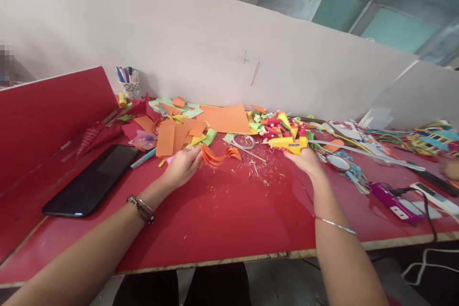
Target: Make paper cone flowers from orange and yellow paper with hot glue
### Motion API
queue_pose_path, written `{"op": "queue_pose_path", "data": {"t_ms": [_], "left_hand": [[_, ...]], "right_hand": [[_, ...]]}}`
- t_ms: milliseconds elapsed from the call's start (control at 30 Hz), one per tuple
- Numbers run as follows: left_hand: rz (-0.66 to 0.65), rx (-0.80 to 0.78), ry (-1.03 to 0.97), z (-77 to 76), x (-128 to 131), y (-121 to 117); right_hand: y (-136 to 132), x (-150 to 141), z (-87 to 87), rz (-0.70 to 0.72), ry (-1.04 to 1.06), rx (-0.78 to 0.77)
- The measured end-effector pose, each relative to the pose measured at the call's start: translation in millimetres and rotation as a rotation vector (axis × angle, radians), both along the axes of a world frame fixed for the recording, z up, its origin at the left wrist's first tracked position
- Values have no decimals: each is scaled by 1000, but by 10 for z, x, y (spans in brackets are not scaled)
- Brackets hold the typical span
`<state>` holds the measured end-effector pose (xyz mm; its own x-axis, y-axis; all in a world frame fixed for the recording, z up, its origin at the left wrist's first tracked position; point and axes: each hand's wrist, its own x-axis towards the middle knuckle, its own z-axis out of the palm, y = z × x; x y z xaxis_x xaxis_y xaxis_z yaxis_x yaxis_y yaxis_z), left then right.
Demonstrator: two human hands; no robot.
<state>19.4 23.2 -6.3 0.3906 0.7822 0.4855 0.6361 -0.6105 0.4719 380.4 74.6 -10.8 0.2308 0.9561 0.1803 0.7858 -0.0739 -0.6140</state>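
Note:
My left hand (183,168) pinches a curved orange paper piece (212,158), which fans out in curled strips past the fingertips. My right hand (305,160) is wrapped round a yellow hot glue gun (287,143), its nozzle pointing left. Between the hands, another curled orange paper piece (234,153) lies on the red table (229,215). Just behind it is a clear round ring (244,141). Thin sticks and pale scraps are scattered near the glue gun. Orange paper rectangles (165,138) are heaped behind my left hand.
A black tablet-like slab (93,179) lies at left, below a red upright panel (53,114). A patterned pen cup (130,88) stands by the white partition (201,43). Small coloured paper cones (283,122) crowd the back. At right are a purple power strip (396,203) and cables.

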Motion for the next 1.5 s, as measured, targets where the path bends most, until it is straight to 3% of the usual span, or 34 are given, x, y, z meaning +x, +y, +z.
{"op": "queue_pose_path", "data": {"t_ms": [200,333,433,567,633,700,733,867,933,1000,1067,1200,1433,1500], "left_hand": [[11,-16,12,-5,15,5],[19,-45,19,-10,14,9],[24,-63,15,-11,8,12],[10,-65,19,-19,8,30],[-5,-62,33,-35,11,46],[-10,-56,47,-61,7,62],[-12,-55,59,-76,0,68],[-47,-69,141,-136,-80,63],[-56,-88,151,-150,-131,47],[-47,-108,121,-151,-169,33],[-35,-109,96,-147,-184,25],[-34,-92,132,-151,-177,28],[-75,-125,148,-142,-168,15],[-108,-138,118,-125,-169,12]], "right_hand": [[-40,140,-73,5,-37,-116],[-72,156,-30,70,-44,-173],[-103,203,54,133,-77,-195],[-219,276,218,75,-371,-203],[-329,213,321,43,-470,-230],[-450,19,417,105,-553,-307],[-502,-125,452,202,-546,-304],[-545,-822,436,558,-257,-25],[-452,-1093,336,555,-145,32],[-312,-1256,215,422,-123,31],[-172,-1322,105,369,-46,-78],[-24,-1312,-15,472,14,-132],[-82,-1256,28,617,108,-115],[-120,-1232,65,721,164,-126]]}}
